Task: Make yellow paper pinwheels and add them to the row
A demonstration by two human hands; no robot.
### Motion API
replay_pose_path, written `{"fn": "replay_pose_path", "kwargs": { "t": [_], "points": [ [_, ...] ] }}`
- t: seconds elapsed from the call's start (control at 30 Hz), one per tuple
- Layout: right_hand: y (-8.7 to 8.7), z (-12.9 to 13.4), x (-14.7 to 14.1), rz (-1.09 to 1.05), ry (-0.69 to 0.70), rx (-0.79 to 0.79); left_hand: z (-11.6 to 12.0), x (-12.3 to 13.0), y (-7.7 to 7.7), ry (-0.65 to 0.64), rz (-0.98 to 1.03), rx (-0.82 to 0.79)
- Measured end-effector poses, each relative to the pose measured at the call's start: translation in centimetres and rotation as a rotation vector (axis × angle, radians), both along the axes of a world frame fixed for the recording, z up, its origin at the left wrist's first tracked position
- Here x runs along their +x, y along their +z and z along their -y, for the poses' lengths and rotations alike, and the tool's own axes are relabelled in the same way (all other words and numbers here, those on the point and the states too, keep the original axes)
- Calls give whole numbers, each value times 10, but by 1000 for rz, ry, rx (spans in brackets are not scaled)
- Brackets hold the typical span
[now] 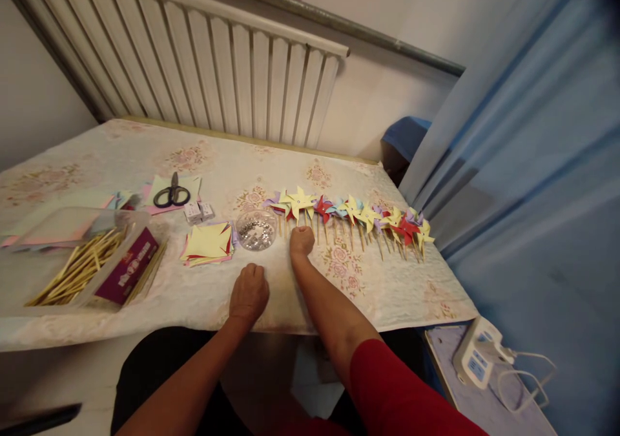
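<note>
My right hand (301,241) is closed around the stick of a yellow paper pinwheel (298,201), at the left end of a row of finished pinwheels (369,216). These are yellow, red, blue and purple, on thin wooden sticks, lying side by side. My left hand (249,292) rests on the tablecloth near the front edge, its fingers curled in, with nothing seen sticking out of it. Just beyond it stands a clear round dish (256,230) of small shiny metal pieces. A stack of cut paper squares (207,242), yellow on top, lies left of the dish.
Black-handled scissors (172,194) lie on coloured paper behind two small white boxes (198,212). At left, a clear plastic box (87,294) holds many thin sticks. A radiator (217,68) runs behind the floral-covered table; a blue curtain (513,197) and a power strip (478,353) are at right.
</note>
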State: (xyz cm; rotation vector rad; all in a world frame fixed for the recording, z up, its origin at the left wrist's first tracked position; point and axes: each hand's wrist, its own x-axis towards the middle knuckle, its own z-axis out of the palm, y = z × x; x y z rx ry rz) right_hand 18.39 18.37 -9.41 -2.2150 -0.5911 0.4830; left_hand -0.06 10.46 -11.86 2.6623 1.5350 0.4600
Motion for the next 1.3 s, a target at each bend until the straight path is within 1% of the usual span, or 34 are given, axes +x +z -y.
{"fn": "replay_pose_path", "kwargs": {
  "t": [0.1, 0.3, 0.63, 0.97, 1.13, 1.3],
  "points": [
    [2, 0, 0, 0, 17, -9, 0, 0, 0, -4, -11, 13],
    [6, 1, 0, 18, 0, -19, 0, 1, 2, -1, -15, 9],
    [5, 1, 3, 52, -12, -52, 0, 2, 2, 0, -11, 11],
    [9, 4, 4, 83, 30, -101, -1, 1, -1, -6, 1, 19],
    [9, 4, 3, 126, 62, -124, 0, 1, 1, 11, -19, 16],
    [9, 3, 0, 174, 79, -173, 0, 2, 2, -2, -22, 17]
  ]
}}
